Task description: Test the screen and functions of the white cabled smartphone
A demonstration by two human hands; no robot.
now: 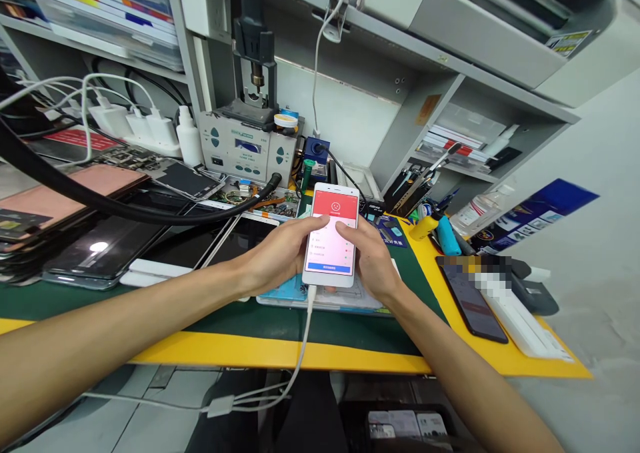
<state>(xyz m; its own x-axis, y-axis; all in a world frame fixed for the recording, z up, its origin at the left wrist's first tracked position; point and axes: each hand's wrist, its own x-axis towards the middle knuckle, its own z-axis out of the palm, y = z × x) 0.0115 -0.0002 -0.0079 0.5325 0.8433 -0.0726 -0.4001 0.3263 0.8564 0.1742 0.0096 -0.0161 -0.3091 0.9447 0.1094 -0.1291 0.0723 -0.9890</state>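
Observation:
A white smartphone is held upright between both hands over the workbench. Its lit screen has a red band with a sad face at the top and a blue button at the bottom. My left hand grips the phone's left edge, thumb over the screen. My right hand is closed on the right edge, its thumb also over the screen. Most of the other fingers are hidden behind the phone. A white charging cable is plugged into the phone's bottom end and hangs past the bench edge. Beneath the phone lies a flat, partly blue pad.
Several phones and parts lie at left. A thick black hose arches across them. At the back stands a grey soldering station. To the right are a dark phone, a white box and a clear bottle.

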